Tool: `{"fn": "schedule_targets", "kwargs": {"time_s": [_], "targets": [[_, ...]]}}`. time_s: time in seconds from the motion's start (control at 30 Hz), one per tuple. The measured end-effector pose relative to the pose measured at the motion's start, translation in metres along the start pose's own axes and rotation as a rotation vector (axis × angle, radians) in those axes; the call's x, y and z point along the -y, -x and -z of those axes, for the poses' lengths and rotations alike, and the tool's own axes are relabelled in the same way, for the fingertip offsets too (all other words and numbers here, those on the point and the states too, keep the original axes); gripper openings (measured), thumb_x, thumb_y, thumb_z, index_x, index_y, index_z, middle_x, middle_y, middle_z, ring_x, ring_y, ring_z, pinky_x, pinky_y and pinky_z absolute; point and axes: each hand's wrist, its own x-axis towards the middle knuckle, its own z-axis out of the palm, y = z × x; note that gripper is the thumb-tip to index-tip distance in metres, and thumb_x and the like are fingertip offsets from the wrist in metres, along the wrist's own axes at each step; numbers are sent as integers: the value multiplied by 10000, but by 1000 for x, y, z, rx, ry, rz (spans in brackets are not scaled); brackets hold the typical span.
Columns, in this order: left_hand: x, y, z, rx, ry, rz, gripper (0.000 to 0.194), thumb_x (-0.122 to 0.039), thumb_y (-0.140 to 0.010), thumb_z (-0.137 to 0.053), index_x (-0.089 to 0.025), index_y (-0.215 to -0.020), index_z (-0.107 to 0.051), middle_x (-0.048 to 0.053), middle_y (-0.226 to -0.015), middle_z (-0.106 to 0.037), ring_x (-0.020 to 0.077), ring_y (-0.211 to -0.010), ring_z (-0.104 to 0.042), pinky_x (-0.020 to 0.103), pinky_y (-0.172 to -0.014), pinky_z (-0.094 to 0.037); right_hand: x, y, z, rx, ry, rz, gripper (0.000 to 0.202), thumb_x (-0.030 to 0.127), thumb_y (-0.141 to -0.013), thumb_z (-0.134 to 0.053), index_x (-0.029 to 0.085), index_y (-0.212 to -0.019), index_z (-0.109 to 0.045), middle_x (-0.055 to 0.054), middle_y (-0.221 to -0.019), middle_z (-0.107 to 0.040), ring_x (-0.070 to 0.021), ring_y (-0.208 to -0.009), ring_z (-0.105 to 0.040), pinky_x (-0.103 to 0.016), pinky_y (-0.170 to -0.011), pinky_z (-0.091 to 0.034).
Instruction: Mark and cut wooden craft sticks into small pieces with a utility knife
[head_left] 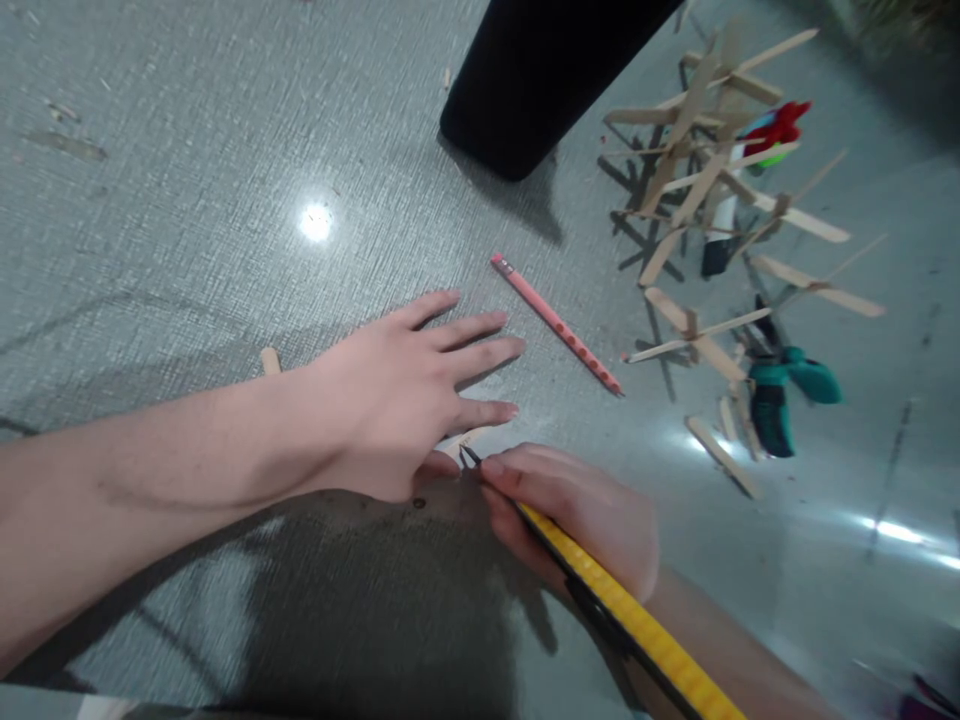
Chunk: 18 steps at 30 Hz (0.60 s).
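Note:
My left hand lies flat on the grey textured surface with its fingers spread. A pale wooden craft stick shows beside its little finger and thumb; the rest of it is hidden under the hand. The rounded end of a wooden stick sticks out by the left wrist. My right hand is closed around a long yellow-and-black utility knife, whose dark pointed tip meets or nearly meets the craft stick near my left thumb. Just beyond my left fingertips lies a pink pencil.
Several joined craft-stick frames stand at the right. Teal-and-black pliers lie below them, near a loose stick. A red object shows behind the frames. A large black object juts in from the top.

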Motion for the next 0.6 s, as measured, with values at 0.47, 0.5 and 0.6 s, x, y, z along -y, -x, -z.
{"fn": "schedule_targets", "kwargs": {"time_s": [0.47, 0.5, 0.6], "targets": [[-2, -1, 2, 1, 2, 13, 616, -523, -837, -667, -304, -1407, -584, 95, -1613, -379, 340, -1523, -300, 570, -1241, -204, -2, 4, -6, -66, -50, 67, 250, 136, -1027, -434, 234, -828, -547, 50, -572, -576, -127, -527, -481, -280, -566, -457], [-2, 0, 3, -4, 6, 15, 613, -518, -834, -673, -304, -1402, -590, 91, -1610, -386, 341, -1520, -308, 569, -1243, -203, -1, 4, -5, -50, -63, 72, 226, 140, -1026, -436, 234, -864, -562, 51, -581, -585, -129, -536, -482, -282, -582, -467], [-3, 1, 3, -21, 28, 19, 596, -498, -830, -684, -305, -1388, -604, 75, -1604, -400, 344, -1512, -324, 562, -1250, -201, 0, 4, -1, 1, -76, 33, 298, 146, -1037, -408, 236, -803, -569, 37, -592, -604, -130, -557, -510, -285, -606, -483]]}}
